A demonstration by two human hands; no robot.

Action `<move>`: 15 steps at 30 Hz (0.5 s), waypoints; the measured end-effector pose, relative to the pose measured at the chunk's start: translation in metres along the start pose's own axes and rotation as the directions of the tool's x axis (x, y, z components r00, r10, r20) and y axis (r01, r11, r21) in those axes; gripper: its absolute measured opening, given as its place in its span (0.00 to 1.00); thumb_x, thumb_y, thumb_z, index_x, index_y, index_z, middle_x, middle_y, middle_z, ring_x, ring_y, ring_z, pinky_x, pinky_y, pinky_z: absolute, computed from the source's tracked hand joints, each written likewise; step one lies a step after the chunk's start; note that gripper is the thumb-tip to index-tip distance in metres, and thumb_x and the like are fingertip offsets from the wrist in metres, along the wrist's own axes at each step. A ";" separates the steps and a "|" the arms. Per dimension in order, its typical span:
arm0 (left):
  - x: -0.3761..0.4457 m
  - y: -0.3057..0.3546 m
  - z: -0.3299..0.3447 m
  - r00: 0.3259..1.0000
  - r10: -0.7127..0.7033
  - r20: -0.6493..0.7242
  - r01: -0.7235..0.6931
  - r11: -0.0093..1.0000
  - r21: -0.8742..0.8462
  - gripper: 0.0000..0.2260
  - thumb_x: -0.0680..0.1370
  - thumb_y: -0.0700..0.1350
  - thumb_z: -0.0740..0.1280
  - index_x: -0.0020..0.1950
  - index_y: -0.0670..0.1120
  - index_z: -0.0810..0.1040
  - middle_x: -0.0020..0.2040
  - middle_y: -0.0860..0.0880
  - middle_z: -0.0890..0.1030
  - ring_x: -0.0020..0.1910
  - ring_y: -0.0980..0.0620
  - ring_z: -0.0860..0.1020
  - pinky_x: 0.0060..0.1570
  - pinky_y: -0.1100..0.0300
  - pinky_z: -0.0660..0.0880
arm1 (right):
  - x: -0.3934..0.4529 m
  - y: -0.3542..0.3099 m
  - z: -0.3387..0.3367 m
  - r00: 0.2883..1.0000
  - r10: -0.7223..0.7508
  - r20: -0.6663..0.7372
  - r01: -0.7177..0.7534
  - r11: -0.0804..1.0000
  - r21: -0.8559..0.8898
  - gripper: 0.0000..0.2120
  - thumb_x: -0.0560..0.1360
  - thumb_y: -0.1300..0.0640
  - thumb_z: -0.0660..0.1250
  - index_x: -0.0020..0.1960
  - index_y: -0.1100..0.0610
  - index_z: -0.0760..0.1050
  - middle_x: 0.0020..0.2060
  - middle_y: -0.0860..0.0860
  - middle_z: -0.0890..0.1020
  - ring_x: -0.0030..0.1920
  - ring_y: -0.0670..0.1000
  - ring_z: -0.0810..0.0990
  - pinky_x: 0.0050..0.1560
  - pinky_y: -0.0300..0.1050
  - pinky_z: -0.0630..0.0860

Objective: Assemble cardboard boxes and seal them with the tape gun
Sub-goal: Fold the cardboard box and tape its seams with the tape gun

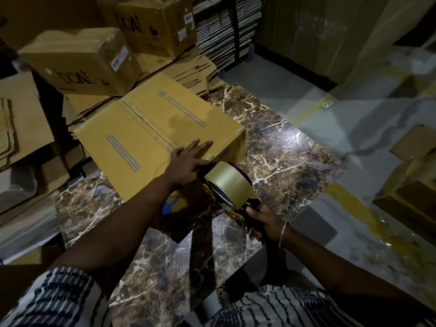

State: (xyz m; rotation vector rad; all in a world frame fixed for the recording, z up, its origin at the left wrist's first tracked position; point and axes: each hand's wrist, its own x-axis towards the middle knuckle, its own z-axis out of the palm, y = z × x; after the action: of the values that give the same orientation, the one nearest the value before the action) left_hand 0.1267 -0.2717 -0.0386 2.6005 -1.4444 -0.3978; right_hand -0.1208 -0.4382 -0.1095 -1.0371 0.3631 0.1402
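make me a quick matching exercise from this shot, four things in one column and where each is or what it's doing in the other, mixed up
1. left hand
2. right hand
3. yellow cardboard box with grey stripes
4. brown "boat" printed carton

a. lies on the brown marble table
b. grips the tape gun with the beige tape roll
c. sits on flattened cardboard behind
d. presses flat on the box top

Pairs: 1-d, 2-b, 3-a, 4-c

The person wears short white sleeves (54,300) with dark stripes and a thin metal bangle (283,236) on the right wrist.
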 end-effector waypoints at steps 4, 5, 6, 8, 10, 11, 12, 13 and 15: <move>0.001 0.000 0.001 1.000 -0.014 -0.021 0.013 0.998 -0.061 0.19 0.71 0.50 0.62 0.59 0.60 0.82 0.80 0.59 0.53 0.81 0.50 0.48 0.69 0.44 0.51 | 0.007 0.001 -0.004 1.000 0.011 0.005 -0.011 1.000 0.014 0.38 0.58 0.36 0.82 0.52 0.62 0.74 0.32 0.60 0.74 0.17 0.47 0.66 0.18 0.37 0.61; 0.001 -0.001 0.001 1.000 -0.015 -0.020 0.013 0.998 -0.062 0.17 0.71 0.49 0.63 0.58 0.59 0.83 0.81 0.59 0.53 0.81 0.50 0.48 0.69 0.43 0.51 | 0.008 0.001 -0.005 1.000 0.010 0.003 -0.010 1.000 0.016 0.38 0.58 0.36 0.82 0.54 0.62 0.74 0.34 0.61 0.73 0.17 0.47 0.65 0.18 0.36 0.61; 0.001 -0.002 0.002 1.000 -0.007 -0.022 0.006 0.999 -0.046 0.15 0.72 0.48 0.65 0.56 0.59 0.83 0.81 0.58 0.53 0.81 0.49 0.48 0.70 0.42 0.51 | 0.008 0.002 -0.006 1.000 0.003 -0.002 -0.003 1.000 0.019 0.38 0.59 0.36 0.82 0.55 0.61 0.74 0.35 0.61 0.73 0.17 0.47 0.65 0.18 0.36 0.61; 0.002 -0.004 0.005 0.999 0.008 -0.033 -0.008 1.000 0.007 0.11 0.74 0.51 0.66 0.54 0.58 0.83 0.81 0.58 0.53 0.81 0.48 0.49 0.70 0.39 0.52 | 0.006 0.004 -0.012 0.999 -0.009 -0.037 0.010 1.000 0.011 0.39 0.58 0.35 0.81 0.57 0.59 0.75 0.36 0.61 0.72 0.18 0.46 0.65 0.18 0.35 0.61; 0.001 -0.003 0.006 0.999 0.004 -0.048 -0.003 1.000 0.018 0.15 0.75 0.61 0.62 0.52 0.58 0.83 0.81 0.58 0.53 0.81 0.48 0.50 0.70 0.39 0.52 | 0.003 0.003 -0.018 0.996 -0.022 -0.092 0.021 1.000 -0.017 0.38 0.57 0.33 0.81 0.54 0.58 0.76 0.34 0.60 0.72 0.19 0.47 0.65 0.18 0.36 0.60; 0.001 -0.001 0.005 0.998 -0.001 -0.060 0.002 1.000 0.013 0.19 0.74 0.64 0.59 0.52 0.57 0.83 0.81 0.58 0.54 0.81 0.48 0.50 0.69 0.39 0.52 | 0.002 0.002 -0.021 0.993 -0.033 -0.115 0.030 0.999 -0.024 0.37 0.57 0.32 0.80 0.53 0.58 0.76 0.34 0.60 0.71 0.20 0.47 0.66 0.19 0.36 0.59; 0.001 0.001 0.004 0.998 -0.003 -0.070 0.004 1.000 0.015 0.22 0.74 0.66 0.56 0.53 0.57 0.83 0.81 0.58 0.54 0.81 0.48 0.50 0.69 0.39 0.53 | 0.002 0.000 -0.024 0.991 -0.043 -0.129 0.040 0.999 -0.026 0.37 0.57 0.31 0.80 0.52 0.58 0.76 0.34 0.60 0.71 0.20 0.47 0.66 0.19 0.37 0.59; 0.001 0.002 0.004 0.997 0.001 -0.074 0.001 1.000 0.026 0.23 0.73 0.66 0.55 0.53 0.57 0.83 0.81 0.58 0.54 0.81 0.48 0.51 0.69 0.39 0.53 | 0.002 -0.003 -0.028 0.989 -0.050 -0.140 0.047 0.999 -0.027 0.37 0.58 0.31 0.79 0.50 0.59 0.75 0.33 0.59 0.71 0.20 0.47 0.66 0.19 0.36 0.59; 0.000 0.005 0.002 0.998 0.002 -0.055 0.001 0.998 0.056 0.23 0.71 0.65 0.56 0.54 0.57 0.83 0.81 0.57 0.54 0.81 0.48 0.51 0.69 0.38 0.54 | 0.003 -0.009 -0.035 0.986 -0.056 -0.160 0.052 0.998 -0.027 0.35 0.59 0.31 0.79 0.47 0.59 0.74 0.30 0.57 0.70 0.19 0.48 0.65 0.19 0.36 0.61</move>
State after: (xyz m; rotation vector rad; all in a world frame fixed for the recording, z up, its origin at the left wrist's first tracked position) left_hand 0.1228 -0.2745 -0.0390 2.6321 -1.4587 -0.2867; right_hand -0.1238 -0.4732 -0.1193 -1.0833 0.4801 0.0118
